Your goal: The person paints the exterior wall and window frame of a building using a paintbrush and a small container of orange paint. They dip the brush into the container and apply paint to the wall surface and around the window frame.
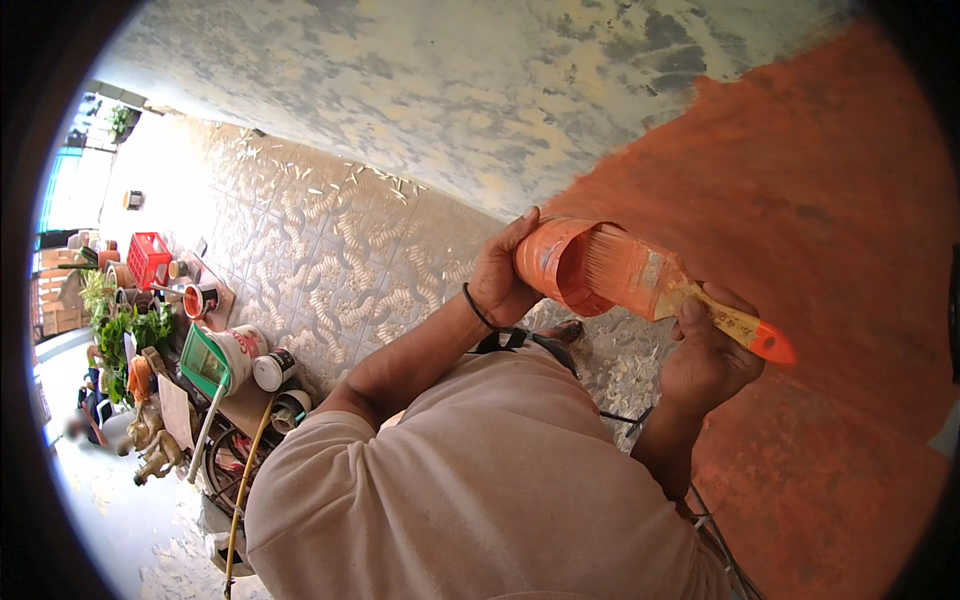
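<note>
My left hand [503, 272] is wrapped round a small paint container [547, 253] smeared with orange paint, its mouth tilted to the right. In my right hand [708, 355] is a wide paintbrush [650, 272], gripped by its yellow handle with an orange end. The brush's bristles lie at the mouth of the container, against its rim, and are coated in orange. How much paint is inside cannot be seen. Just beyond both hands rises a wall [800, 200], orange on the right and patchy grey-white on the left.
Paint chips litter the patterned tile floor [300, 240]. At the left stand a red crate [149, 260], a white bucket [240, 350] with a green tray [204, 358], several paint cans, potted plants [135, 335] and a bicycle wheel [228, 465]. A yellow pole [248, 470] leans there.
</note>
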`<state>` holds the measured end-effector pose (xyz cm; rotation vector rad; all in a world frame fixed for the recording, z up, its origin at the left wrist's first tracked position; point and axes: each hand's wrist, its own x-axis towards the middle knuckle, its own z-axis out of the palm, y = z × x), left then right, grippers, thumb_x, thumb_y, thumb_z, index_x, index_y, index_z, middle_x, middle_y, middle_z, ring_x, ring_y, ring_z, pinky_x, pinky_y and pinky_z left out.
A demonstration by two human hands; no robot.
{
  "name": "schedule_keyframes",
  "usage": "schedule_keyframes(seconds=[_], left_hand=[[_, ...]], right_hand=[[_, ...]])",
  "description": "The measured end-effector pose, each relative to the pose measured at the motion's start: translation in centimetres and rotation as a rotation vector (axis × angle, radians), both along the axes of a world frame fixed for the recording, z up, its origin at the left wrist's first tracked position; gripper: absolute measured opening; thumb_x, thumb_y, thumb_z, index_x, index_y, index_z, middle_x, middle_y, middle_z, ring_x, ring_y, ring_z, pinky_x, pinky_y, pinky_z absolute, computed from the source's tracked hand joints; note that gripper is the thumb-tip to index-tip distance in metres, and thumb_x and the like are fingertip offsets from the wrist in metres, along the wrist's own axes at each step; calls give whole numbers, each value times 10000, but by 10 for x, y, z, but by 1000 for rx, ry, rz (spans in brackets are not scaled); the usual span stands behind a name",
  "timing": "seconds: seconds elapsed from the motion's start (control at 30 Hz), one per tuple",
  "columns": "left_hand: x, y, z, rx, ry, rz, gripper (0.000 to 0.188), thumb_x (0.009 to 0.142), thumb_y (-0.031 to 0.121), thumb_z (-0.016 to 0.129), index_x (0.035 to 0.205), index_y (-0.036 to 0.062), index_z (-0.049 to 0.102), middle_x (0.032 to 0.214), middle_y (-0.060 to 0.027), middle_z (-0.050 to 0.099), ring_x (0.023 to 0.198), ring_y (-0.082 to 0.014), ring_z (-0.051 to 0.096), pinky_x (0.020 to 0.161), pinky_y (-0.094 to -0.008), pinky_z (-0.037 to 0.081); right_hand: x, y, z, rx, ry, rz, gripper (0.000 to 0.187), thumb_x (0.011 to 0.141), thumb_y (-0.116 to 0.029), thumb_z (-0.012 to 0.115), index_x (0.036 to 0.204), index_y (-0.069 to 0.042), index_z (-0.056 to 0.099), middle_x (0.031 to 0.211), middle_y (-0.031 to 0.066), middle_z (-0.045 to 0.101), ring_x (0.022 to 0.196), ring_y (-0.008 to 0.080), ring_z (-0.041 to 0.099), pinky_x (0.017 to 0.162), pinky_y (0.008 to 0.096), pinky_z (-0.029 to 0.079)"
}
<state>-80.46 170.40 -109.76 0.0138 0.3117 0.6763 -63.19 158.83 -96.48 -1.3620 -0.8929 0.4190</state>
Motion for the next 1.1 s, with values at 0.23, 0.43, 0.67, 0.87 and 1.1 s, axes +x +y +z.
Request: schedule_keyframes(seconds=[0.23,0.43,0.67,0.87,1.1], left_hand=[[2,0,0,-13,-40,-20,575,1052,473,523,1342,-16,606,1345,-161,666,1254,-296,623,1127,-467,442],[6,-2,3,-19,-21,-46,588,1064,487,482,1352,-12,599,1348,-163,664,1264,-300,620,1133,-475,440],[13,-8,6,-51,-67,-204,733,1056,611,375,1504,40,475,1499,-174,550,1381,-357,531,1184,-551,399],[26,-4,20,10,52,-161,571,1011,599,472,1332,147,613,1284,-113,681,1139,-342,664,855,-520,587],[38,-9,21,-102,70,-228,464,973,497,507,1261,164,653,1178,-119,713,998,-389,691,663,-493,620]], right_hand=[[12,3,-15,127,307,86,229,841,7,779,1036,25,661,1108,274,721,890,263,722,592,312,559],[11,1,-17,190,502,144,120,934,-113,736,1014,-95,649,1127,209,723,884,200,704,691,266,552],[12,0,-10,304,944,-105,176,956,-199,749,1048,-93,642,908,69,710,757,153,686,597,264,552],[92,19,4,661,1077,158,172,1056,-258,617,1072,-93,663,851,23,693,668,116,685,514,255,608],[195,-22,152,1076,611,-126,47,1026,-122,634,1030,-75,641,852,-11,644,665,46,592,514,180,530]])
